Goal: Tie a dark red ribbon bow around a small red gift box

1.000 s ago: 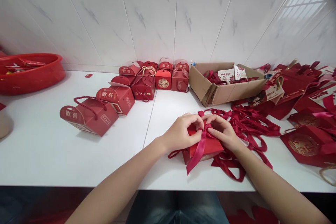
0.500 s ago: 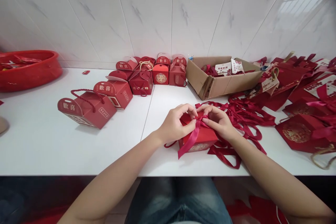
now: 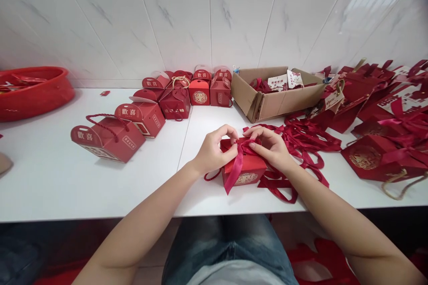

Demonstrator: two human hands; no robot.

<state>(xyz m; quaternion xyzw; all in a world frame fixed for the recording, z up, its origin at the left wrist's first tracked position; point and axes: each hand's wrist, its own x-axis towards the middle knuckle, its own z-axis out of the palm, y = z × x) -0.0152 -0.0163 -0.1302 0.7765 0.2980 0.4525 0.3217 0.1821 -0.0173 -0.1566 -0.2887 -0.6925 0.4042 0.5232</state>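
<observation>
A small red gift box (image 3: 246,170) with a gold print stands upright near the table's front edge. Dark pink ribbon (image 3: 235,173) is looped at its top, one tail hanging down the front. My left hand (image 3: 217,149) pinches the ribbon at the left of the knot. On the other side my right hand (image 3: 270,148) also pinches ribbon, thumb and fingers a short way from the left ones. The knot itself is partly covered by fingers. A twisted red cord lies at the box's left side.
Loose red ribbons (image 3: 309,138) lie in a heap to the right. Behind stands an open cardboard box (image 3: 281,103) with tags. Several red boxes (image 3: 140,118) stand left and at the back; finished-looking ribboned boxes (image 3: 368,158) crowd the right. A red basin (image 3: 36,98) sits far left.
My hands have drawn slightly apart, pulling the ribbon wider across the box top. The whole view has shifted a little, so things appear further left.
</observation>
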